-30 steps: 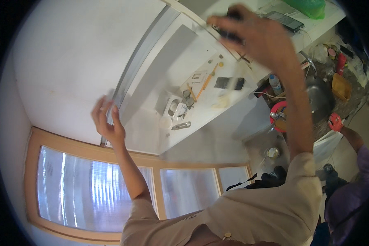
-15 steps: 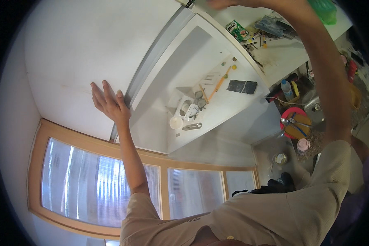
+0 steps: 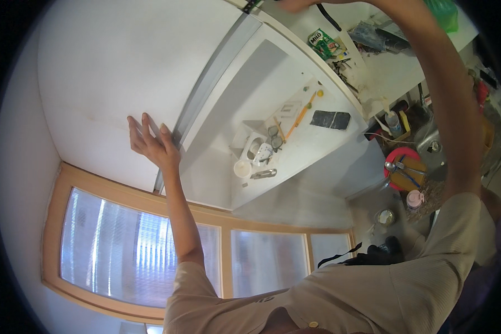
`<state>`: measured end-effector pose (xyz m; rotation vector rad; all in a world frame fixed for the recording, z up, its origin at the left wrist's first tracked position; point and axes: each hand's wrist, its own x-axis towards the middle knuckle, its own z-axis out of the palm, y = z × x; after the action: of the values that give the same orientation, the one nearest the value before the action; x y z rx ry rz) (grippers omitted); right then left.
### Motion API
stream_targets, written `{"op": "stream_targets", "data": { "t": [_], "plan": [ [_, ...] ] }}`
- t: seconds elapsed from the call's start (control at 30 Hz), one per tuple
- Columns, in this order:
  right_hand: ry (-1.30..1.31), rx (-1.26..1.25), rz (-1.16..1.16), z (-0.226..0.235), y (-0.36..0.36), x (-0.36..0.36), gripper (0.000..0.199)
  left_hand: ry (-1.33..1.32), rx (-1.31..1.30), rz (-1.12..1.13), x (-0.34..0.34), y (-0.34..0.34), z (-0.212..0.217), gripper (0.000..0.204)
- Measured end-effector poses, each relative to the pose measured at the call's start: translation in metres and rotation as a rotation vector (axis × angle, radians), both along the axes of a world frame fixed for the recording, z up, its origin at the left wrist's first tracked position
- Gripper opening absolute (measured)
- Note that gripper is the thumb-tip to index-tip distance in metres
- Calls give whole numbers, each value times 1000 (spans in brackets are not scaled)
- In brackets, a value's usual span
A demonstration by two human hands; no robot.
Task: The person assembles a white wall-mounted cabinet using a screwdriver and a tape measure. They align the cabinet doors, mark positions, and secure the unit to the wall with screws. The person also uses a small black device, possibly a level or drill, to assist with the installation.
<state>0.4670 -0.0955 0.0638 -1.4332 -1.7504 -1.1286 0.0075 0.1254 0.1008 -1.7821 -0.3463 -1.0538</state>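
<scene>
My left hand (image 3: 153, 146), fingers spread, lies against a large white panel (image 3: 111, 78) beside a grey edge strip (image 3: 211, 72). It holds nothing. At the top edge of the view my right hand (image 3: 298, 4) is blurred and partly cut off, so its fingers do not show clearly. Close to it is a slim, black, curved bar (image 3: 329, 16); whether my hand grips it is hidden. A small dark metal fitting (image 3: 250, 6), like a hinge, sits at the panel's upper corner, left of my right hand.
An open white cabinet shelf (image 3: 306, 142) holds a white cup (image 3: 242, 168), an orange stick (image 3: 299, 121) and a dark rectangular piece (image 3: 330, 119). A green packet (image 3: 324, 43) lies on the upper shelf. Below right, a red basin (image 3: 394, 156) holds cutlery. Wood-framed windows (image 3: 224, 245) run below.
The black curved bar now shows by my right hand. My left hand stays against the panel. The whole view has shifted slightly.
</scene>
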Motion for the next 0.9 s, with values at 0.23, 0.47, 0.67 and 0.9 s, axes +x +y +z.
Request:
{"op": "stream_targets", "data": {
  "t": [0.23, 0.47, 0.67, 0.9],
  "plan": [
    [-19, 27, 98, 0, -2, -15, 41, 210, -212, -275, 125, -80, 23, 25],
    [-2, -48, 176, 5, 4, -32, 45, 331, -181, -394, 202, -54, 18, 18],
    [43, 17, -26, 0, -6, -6, 47, 297, -201, -523, 212, -55, 22, 9],
    [61, 35, -22, -16, 3, 24, 48, 294, -111, -468, 214, -51, 16, 8]
  ]
}}
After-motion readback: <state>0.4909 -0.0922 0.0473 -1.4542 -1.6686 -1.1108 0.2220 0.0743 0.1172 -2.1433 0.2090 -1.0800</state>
